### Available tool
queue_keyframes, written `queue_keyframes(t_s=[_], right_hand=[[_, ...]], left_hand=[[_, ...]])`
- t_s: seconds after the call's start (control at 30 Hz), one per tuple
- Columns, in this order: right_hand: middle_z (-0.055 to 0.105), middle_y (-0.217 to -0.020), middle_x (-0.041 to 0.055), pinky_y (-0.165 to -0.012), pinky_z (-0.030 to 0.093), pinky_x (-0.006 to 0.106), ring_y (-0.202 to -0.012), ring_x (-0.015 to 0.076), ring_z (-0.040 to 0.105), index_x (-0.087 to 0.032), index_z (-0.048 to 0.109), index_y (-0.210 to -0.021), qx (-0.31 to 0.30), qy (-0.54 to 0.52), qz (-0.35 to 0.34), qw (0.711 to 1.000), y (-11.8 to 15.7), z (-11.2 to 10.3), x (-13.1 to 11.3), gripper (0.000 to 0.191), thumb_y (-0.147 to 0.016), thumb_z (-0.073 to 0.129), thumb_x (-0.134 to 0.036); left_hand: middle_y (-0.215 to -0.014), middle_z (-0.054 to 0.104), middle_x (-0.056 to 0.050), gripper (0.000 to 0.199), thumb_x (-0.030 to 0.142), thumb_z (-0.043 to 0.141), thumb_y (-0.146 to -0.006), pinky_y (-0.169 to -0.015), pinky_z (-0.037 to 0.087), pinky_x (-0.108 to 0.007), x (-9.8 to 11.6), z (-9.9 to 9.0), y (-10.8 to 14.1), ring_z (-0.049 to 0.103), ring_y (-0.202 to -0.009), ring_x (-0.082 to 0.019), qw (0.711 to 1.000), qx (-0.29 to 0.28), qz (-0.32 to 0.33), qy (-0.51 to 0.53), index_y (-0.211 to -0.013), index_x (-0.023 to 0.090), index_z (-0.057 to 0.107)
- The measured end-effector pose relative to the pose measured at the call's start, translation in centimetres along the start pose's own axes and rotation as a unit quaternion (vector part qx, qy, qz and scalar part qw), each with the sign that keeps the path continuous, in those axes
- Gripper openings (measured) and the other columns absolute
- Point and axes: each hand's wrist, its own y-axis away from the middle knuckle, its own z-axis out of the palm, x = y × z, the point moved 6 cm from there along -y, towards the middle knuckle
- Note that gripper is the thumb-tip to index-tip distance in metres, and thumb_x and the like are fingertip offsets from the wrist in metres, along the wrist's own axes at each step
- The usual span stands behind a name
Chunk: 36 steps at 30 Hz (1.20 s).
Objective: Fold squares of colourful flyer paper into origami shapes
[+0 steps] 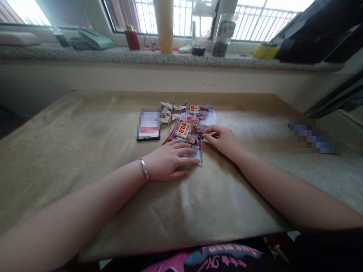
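Observation:
In the head view a glossy printed paper sheet (185, 130) with a yellow price patch lies on the table, its outline slanted as if folded. My left hand (170, 160) rests flat on its near left part, fingers stretched out and spread. At the sheet's right edge my right hand (219, 138) has thumb and forefinger pinched together on the paper. A second printed sheet (208, 113) with a similar yellow patch lies just behind, partly covered by the first. Folded paper figures (169, 113), white with red marks, stand to the left of it.
A phone (149, 124) with a blurred screen lies left of the paper figures. Far right on the table is a blurred bluish strip (312, 138). Bottles, a yellow cylinder (165, 28) and a dark bag (309, 36) stand along the stone windowsill (99, 56).

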Motion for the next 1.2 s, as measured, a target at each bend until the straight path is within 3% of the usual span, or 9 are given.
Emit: queue_keyframes(t_s=[0.33, 0.63, 0.83, 0.9, 1.0, 1.07, 1.2], right_hand=[[0.067, -0.080, 0.0007, -0.060, 0.048, 0.029, -0.059, 0.0130, 0.056, -0.021, 0.064, -0.082, -0.020, 0.034, -0.020, 0.999, -0.2, 0.3, -0.9, 0.015, -0.079, 0.063, -0.036], [0.069, -0.087, 0.0022, -0.066, 0.051, 0.033, -0.067, 0.0157, 0.060, -0.022, 0.065, -0.086, 0.010, 0.040, -0.033, 0.999, -0.2, 0.1, -1.2, 0.012, -0.080, 0.062, -0.031], [0.064, -0.074, -0.0025, -0.063, 0.050, 0.031, -0.063, 0.0151, 0.060, -0.023, 0.052, -0.120, 0.042, -0.019, -0.005, 0.999, 0.1, -0.3, -1.1, 0.050, -0.074, 0.068, -0.029], [0.062, -0.070, -0.0029, -0.061, 0.048, 0.029, -0.061, 0.0141, 0.058, -0.021, 0.056, -0.111, 0.034, -0.054, 0.010, 0.998, 0.0, -0.1, -0.9, 0.042, -0.072, 0.069, -0.031], [0.059, -0.063, -0.0025, -0.056, 0.043, 0.027, -0.055, 0.0120, 0.053, -0.020, 0.056, -0.079, 0.028, -0.079, 0.050, 0.995, -0.1, 0.3, -0.5, 0.022, -0.070, 0.069, -0.036], [0.057, -0.059, -0.0028, -0.054, 0.040, 0.025, -0.053, 0.0112, 0.050, -0.020, 0.050, -0.066, 0.029, -0.075, 0.060, 0.995, 0.0, 0.4, -0.5, 0.027, -0.070, 0.068, -0.039], [0.053, -0.057, -0.0032, -0.052, 0.036, 0.025, -0.054, 0.0112, 0.047, -0.021, 0.045, -0.062, 0.025, -0.050, 0.048, 0.997, 0.3, 0.4, -1.0, 0.030, -0.073, 0.065, -0.041]], left_hand=[[-0.135, 0.052, -0.011, 0.043, 0.038, 0.048, -0.092, -0.105, 0.040, -0.049, 0.2, -0.1, -0.4, 0.048, -0.123, -0.030, 1.000, 0.010, 0.003, -0.007, -0.132, 0.024, 0.051], [-0.135, 0.054, -0.013, 0.044, 0.035, 0.051, -0.090, -0.103, 0.044, -0.046, 0.0, 0.1, -0.4, 0.051, -0.123, -0.028, 1.000, 0.025, -0.012, -0.002, -0.131, 0.018, 0.051], [-0.146, 0.041, -0.014, 0.046, 0.036, 0.052, -0.089, -0.110, 0.037, -0.045, -0.4, 0.2, -0.2, 0.038, -0.135, -0.028, 0.998, 0.007, -0.055, -0.003, -0.131, 0.017, 0.051], [-0.149, 0.037, -0.014, 0.052, 0.040, 0.053, -0.088, -0.112, 0.033, -0.047, -0.6, 0.3, -0.2, 0.034, -0.138, -0.030, 0.997, -0.004, -0.080, -0.012, -0.135, 0.017, 0.048], [-0.151, 0.032, -0.014, 0.061, 0.045, 0.051, -0.088, -0.112, 0.032, -0.047, -0.9, 0.5, -0.3, 0.033, -0.138, -0.030, 0.994, -0.022, -0.103, -0.019, -0.140, 0.017, 0.041], [-0.151, 0.032, -0.014, 0.062, 0.048, 0.050, -0.089, -0.112, 0.031, -0.047, -0.9, 0.6, -0.3, 0.034, -0.138, -0.030, 0.994, -0.029, -0.107, -0.025, -0.141, 0.016, 0.040], [-0.150, 0.035, -0.013, 0.060, 0.050, 0.048, -0.089, -0.113, 0.029, -0.046, -1.0, 0.7, -0.2, 0.032, -0.139, -0.030, 0.994, -0.024, -0.105, -0.035, -0.139, 0.017, 0.043]])
